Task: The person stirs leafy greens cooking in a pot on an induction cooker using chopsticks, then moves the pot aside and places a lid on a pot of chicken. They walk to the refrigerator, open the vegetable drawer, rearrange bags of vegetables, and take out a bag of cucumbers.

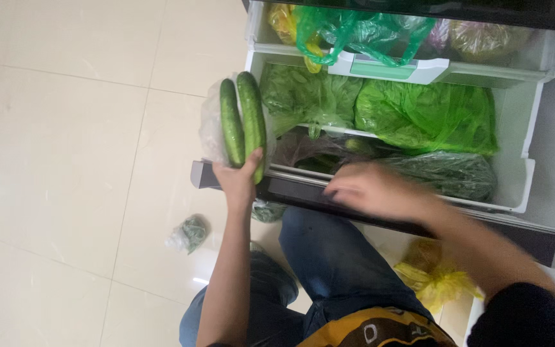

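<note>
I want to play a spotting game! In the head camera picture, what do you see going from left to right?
Small bag of greens on the floor → left hand holding two cucumbers → right hand over the open drawer → yellow bag on the floor.

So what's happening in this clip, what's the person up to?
A person crouches at an open fridge drawer packed with bagged greens. Their left hand holds two cucumbers upright, with a clear bag behind them, over the drawer's left corner. Their right hand, blurred, reaches over the drawer's front edge. A small bag and a yellow bag lie on the floor.
</note>
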